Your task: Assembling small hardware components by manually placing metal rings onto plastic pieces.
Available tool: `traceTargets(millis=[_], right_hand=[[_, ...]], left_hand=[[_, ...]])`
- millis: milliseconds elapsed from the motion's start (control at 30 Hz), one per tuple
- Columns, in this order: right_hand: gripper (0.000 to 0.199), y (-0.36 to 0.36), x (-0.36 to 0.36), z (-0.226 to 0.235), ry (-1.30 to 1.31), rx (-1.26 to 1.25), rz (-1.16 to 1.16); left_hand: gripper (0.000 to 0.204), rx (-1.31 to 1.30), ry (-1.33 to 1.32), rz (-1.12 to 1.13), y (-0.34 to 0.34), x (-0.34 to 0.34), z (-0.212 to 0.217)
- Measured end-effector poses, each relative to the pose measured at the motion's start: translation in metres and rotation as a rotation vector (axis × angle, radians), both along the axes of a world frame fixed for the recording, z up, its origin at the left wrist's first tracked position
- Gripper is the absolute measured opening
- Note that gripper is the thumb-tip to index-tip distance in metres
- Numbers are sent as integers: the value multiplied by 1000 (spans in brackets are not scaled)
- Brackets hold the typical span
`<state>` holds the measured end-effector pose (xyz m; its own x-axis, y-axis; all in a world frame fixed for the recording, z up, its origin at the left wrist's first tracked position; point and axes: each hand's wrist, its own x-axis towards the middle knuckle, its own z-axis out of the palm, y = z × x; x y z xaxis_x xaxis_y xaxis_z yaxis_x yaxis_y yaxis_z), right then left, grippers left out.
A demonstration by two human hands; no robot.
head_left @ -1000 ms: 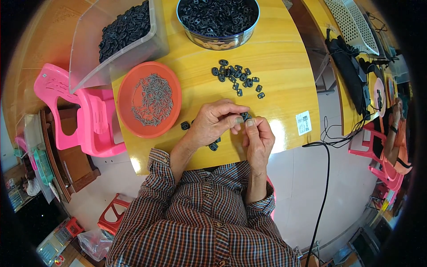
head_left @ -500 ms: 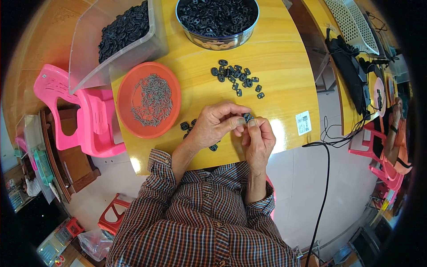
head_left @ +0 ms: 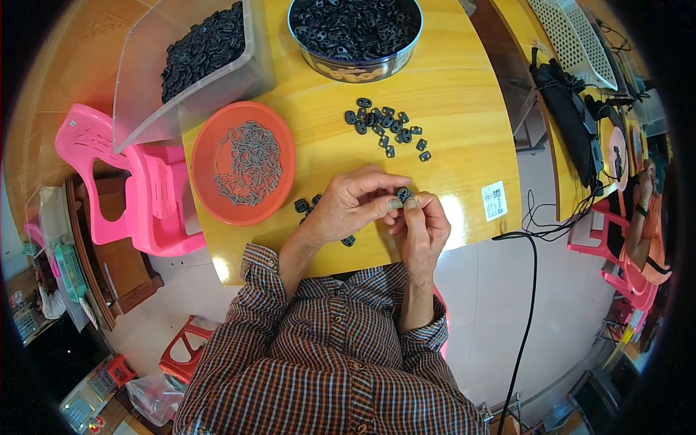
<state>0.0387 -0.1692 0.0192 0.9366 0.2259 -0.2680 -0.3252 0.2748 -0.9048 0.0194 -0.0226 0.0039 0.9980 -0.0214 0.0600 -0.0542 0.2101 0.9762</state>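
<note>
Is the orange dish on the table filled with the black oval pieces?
No, the orange dish holds small grey metal parts; the black oval pieces lie loose on the table.

Small white rectangular label with dark print stuck flat on the yellow table, at four o'clock from the scattered black parts.

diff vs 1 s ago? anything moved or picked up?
Almost nothing. Both hands stay together over the table edge: left hand and right hand still pinch the same small black part between fingertips, with only slight finger shifts. No new grasp or release visible. Orange dish, loose parts pile, metal bowl and clear bin unchanged.
</note>
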Motion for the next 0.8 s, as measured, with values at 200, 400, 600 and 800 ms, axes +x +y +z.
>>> traceTargets(millis=[200, 400, 600, 800], right_hand=[[8, -1, 1, 6, -9, -47, 30], [10, -5, 2, 1, -53, -17, 79], [11, -3, 3, 2, -28, 34, 89], [14, -4, 2, -1, 24, 72, 98]], left_hand=[[29, 55, 33, 9, 3, 0, 8], [29, 121, 25, -1, 7, 0, 11], [29, 64, 30, -15, 7, -1, 3], [29, -98, 119, -33, 4, -5, -3]])
